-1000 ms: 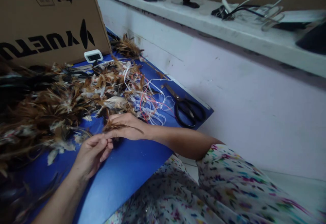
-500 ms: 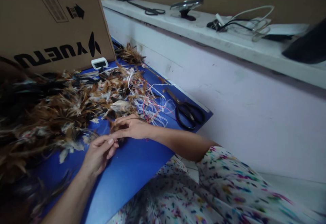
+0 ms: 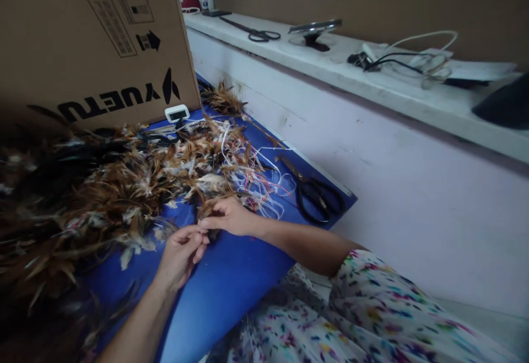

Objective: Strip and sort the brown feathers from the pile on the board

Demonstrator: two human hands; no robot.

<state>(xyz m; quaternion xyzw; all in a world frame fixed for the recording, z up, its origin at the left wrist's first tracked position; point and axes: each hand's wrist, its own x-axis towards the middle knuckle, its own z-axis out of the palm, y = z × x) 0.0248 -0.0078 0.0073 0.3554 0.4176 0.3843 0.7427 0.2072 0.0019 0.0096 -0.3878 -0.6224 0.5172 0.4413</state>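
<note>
My right hand (image 3: 231,217) is closed on a small bunch of brown feathers (image 3: 205,209), its thumb pointing left. My left hand (image 3: 182,253) meets it from the lower left, thumb and fingers pinched together at the base of the bunch. What the left fingertips pinch is too small to make out. Both hands are just above the blue tabletop (image 3: 223,291). Beyond them spreads a large pile of brown, black and whitish feathers (image 3: 136,181). Tangled white and red strings (image 3: 264,187) lie at the pile's right end, beyond my right wrist.
Black-handled scissors (image 3: 318,198) lie near the table's right edge. A cardboard box (image 3: 103,49) stands behind the pile, with a small white digital device (image 3: 177,113) before it. The white ledge (image 3: 314,57) along the wall carries another pair of scissors (image 3: 260,35) and cables (image 3: 397,57).
The whole view has shifted, so everything appears lower and farther right. My right fingers have drawn in closer around the feathers, and both hands remain together.
</note>
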